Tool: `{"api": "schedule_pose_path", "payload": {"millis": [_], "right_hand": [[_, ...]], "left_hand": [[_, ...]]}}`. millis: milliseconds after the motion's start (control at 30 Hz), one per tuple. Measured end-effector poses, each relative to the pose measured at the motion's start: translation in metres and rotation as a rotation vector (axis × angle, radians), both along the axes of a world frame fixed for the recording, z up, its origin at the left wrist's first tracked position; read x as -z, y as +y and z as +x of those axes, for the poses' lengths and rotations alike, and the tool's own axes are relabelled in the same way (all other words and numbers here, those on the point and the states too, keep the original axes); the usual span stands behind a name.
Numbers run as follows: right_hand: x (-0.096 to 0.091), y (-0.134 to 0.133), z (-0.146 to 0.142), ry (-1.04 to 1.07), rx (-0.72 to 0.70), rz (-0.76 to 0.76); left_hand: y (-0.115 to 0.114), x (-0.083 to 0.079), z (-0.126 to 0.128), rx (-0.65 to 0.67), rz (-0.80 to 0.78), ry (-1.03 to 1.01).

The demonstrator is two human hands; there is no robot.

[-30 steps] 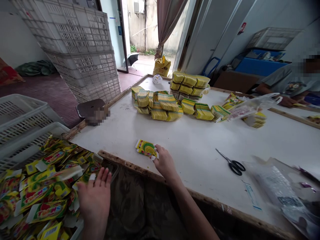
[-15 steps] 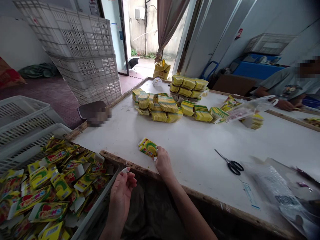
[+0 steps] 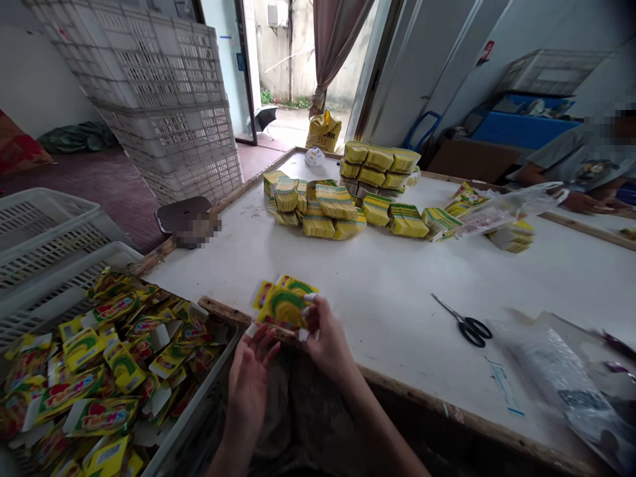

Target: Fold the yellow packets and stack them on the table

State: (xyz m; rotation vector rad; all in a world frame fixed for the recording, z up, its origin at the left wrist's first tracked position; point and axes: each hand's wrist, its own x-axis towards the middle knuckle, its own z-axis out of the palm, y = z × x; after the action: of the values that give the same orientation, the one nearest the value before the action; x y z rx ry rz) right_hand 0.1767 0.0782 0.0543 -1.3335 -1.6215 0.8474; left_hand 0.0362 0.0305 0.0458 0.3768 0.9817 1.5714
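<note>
Both of my hands hold a small stack of flat yellow-green cartons (image 3: 284,303) just above the near edge of the white table (image 3: 377,291). My right hand (image 3: 328,339) pinches the stack's right side with its fingers closed. My left hand (image 3: 251,379) comes up from below, fingertips touching the stack's lower left corner. To my left a white plastic crate (image 3: 193,411) is full of loose, colourful flattened cartons (image 3: 99,371).
Bundled yellow carton stacks (image 3: 348,199) are piled at the table's far side. Black scissors (image 3: 464,323) lie to the right, with clear plastic bags (image 3: 561,377) beyond them. Another person (image 3: 576,165) works at the far right. White crates (image 3: 159,99) are stacked by the doorway.
My right hand lifted the carton stack off the table and drew it toward me. My left hand left the crate and rose to meet the stack.
</note>
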Motion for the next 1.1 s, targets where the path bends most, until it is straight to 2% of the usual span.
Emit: {"api": "schedule_pose_path", "payload": {"millis": [67, 100, 200, 333, 400, 467, 567, 633, 767, 833, 933, 1000, 1100], "right_hand": [[-0.009, -0.021, -0.010, 0.098, -0.137, -0.037], [-0.012, -0.030, -0.015, 0.240, -0.236, -0.099], [-0.020, -0.049, -0.025, 0.519, -0.326, -0.259], [-0.024, -0.055, -0.028, 0.535, -0.361, -0.379], [-0.023, -0.053, -0.028, 0.510, -0.350, -0.413], [-0.019, -0.051, -0.027, 0.492, -0.285, -0.410], [-0.014, -0.045, -0.017, 0.512, -0.185, -0.334], [-0.013, -0.040, -0.005, 0.541, -0.189, -0.296], [-0.017, -0.035, 0.017, 0.408, -0.206, -0.195], [-0.021, -0.035, 0.027, 0.341, -0.180, -0.133], [-0.029, -0.034, 0.041, 0.146, -0.194, 0.033], [-0.037, -0.035, 0.047, -0.100, -0.259, 0.205], [-0.047, -0.039, 0.048, -0.381, -0.390, 0.375]], "left_hand": [[0.002, -0.008, 0.004, -0.031, 0.079, -0.055], [0.003, -0.013, 0.006, -0.046, 0.107, -0.085], [0.007, -0.029, 0.009, -0.078, 0.195, -0.173], [0.013, -0.036, 0.010, -0.172, 0.180, -0.212], [0.014, -0.031, 0.010, -0.199, 0.127, -0.156], [0.012, -0.024, 0.010, -0.161, 0.089, -0.067], [0.005, -0.013, 0.008, -0.018, 0.118, 0.097], [0.000, -0.008, 0.005, 0.033, 0.145, 0.191], [-0.008, -0.007, -0.003, -0.005, 0.066, 0.418], [-0.009, -0.012, -0.010, 0.079, 0.062, 0.472], [-0.003, -0.028, -0.028, 0.246, 0.146, 0.379], [0.000, -0.040, -0.040, 0.337, 0.172, 0.324], [0.003, -0.049, -0.044, 0.563, 0.109, 0.480]]}}
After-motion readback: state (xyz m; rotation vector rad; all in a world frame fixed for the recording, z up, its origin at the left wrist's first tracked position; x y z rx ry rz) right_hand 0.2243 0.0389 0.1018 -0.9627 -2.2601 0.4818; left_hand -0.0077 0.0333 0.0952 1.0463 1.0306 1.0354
